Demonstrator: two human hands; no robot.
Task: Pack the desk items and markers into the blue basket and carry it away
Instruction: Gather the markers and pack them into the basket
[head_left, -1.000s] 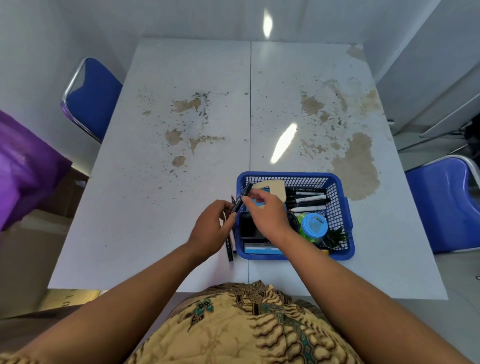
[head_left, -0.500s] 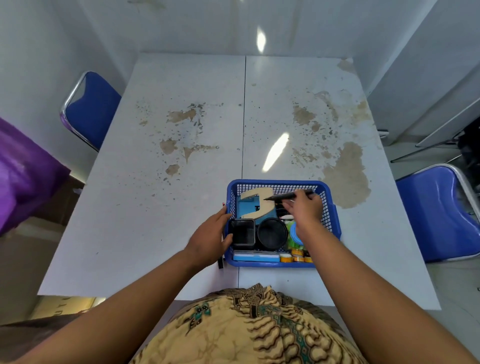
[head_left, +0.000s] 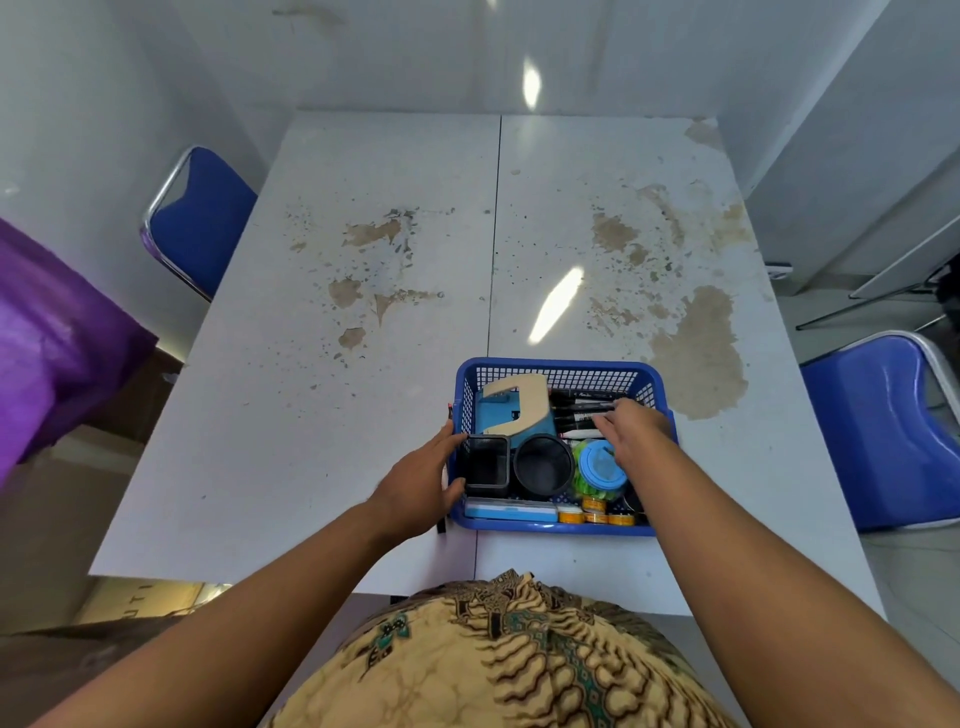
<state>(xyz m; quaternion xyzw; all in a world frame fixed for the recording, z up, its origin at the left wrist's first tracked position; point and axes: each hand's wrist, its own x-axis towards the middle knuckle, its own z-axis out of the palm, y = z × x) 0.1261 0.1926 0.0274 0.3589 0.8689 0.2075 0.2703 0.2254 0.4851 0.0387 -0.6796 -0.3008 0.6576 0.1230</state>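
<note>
At the table's (head_left: 363, 364) 6 o'clock edge stands the blue basket (head_left: 563, 528), nearly full. Stacked markers (head_left: 579, 410) lie lengthwise at its 1 o'clock corner, probably so that they stay flat and take up little room. The right hand (head_left: 631, 434) reaches in from 3 o'clock with its fingers relaxed and straight, the tips on the stack and nothing held, which suggests it is settling the markers rather than lifting them. The left hand (head_left: 423, 480) lies flat against the basket's 9 o'clock wall with the thumb on the rim, apparently bracing the basket so it does not slide. A stray marker (head_left: 442, 525) on the table runs beneath that palm. Whether the palm also traps it cannot be told.

A square mesh holder (head_left: 485, 465) and a round black cup (head_left: 543, 465) stand upright at the basket's centre, with a blue-lidded jar (head_left: 597, 467) at 4 o'clock. These taller items sit side by side, likely to prop each other up during carrying. Packing seems close to finished, and the basket has not yet been lifted.
</note>
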